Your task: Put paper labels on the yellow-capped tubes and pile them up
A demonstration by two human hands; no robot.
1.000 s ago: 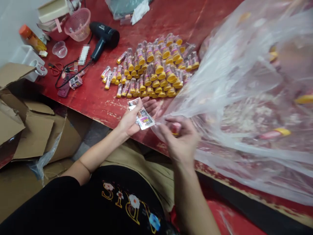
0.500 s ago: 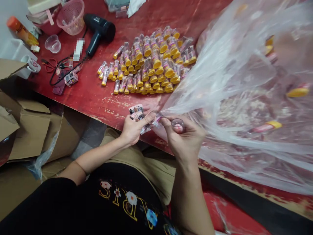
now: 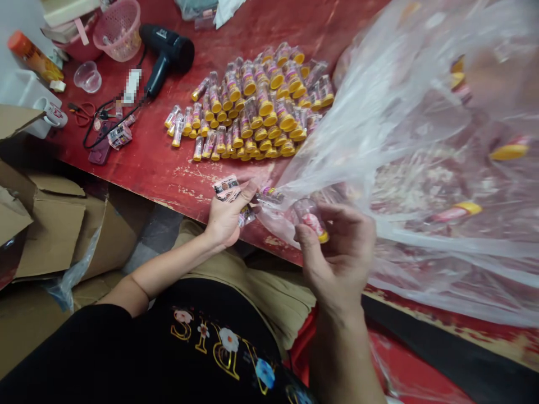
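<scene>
My left hand [image 3: 229,219] is closed on several flat printed wrappers [image 3: 226,188], pink and black. A small clear purple-printed sleeve [image 3: 272,195] sticks out past the thumb, towards the bag. To its right my right hand [image 3: 341,252] holds a small clear tube [image 3: 312,221] with a yellow base and something pink and white inside. The tube is tilted between thumb and fingers, apart from the sleeve. Just beyond my hands lies a pile of similar tubes [image 3: 265,106] with yellow ends and purple labels.
A big translucent plastic bag [image 3: 362,163] with loose tubes covers the right of the red table [image 3: 138,174]. At the back left are a black hair dryer [image 3: 166,53], a pink basket [image 3: 120,33], red-handled scissors [image 3: 83,114] and a mug [image 3: 53,112]. Cardboard boxes [image 3: 59,224] stand at lower left.
My right hand has moved right and slightly down, away from the left, and the tube in it now shows side-on. The purple-printed sleeve now sticks out from my left hand alone.
</scene>
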